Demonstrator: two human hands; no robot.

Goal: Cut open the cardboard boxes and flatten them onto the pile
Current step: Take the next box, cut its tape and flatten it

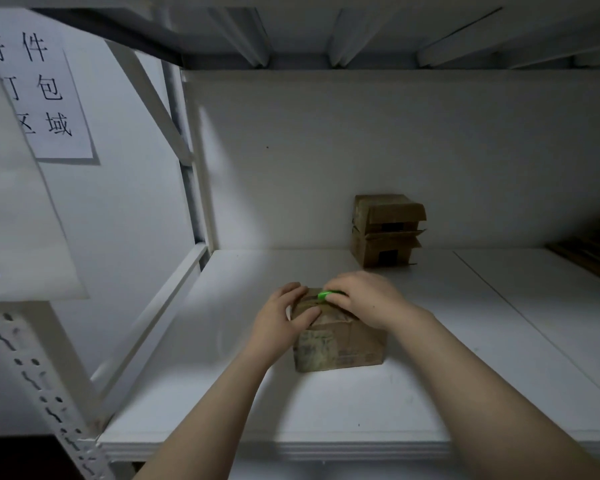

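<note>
While the small cardboard box [340,341] sits on the white shelf [222,393], its top lies under both hands: the left hand [281,320] clasps the top left corner with curled fingers [293,291], and the right hand [364,299] grips a green cutter [326,294] against the top seam. Both bare forearms reach forward over the shelf. Worn, blocky brown cardboard carries a scuffed label; flattened boxes [385,230] stand stacked against the back wall [361,150].

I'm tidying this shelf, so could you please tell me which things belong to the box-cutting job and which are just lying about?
Job: cardboard box gripped by the left hand; green cutter held by the right hand; opened boxes at the back wall.
Lying about: printed paper sign; white sheet; brown items at the right edge.
</note>
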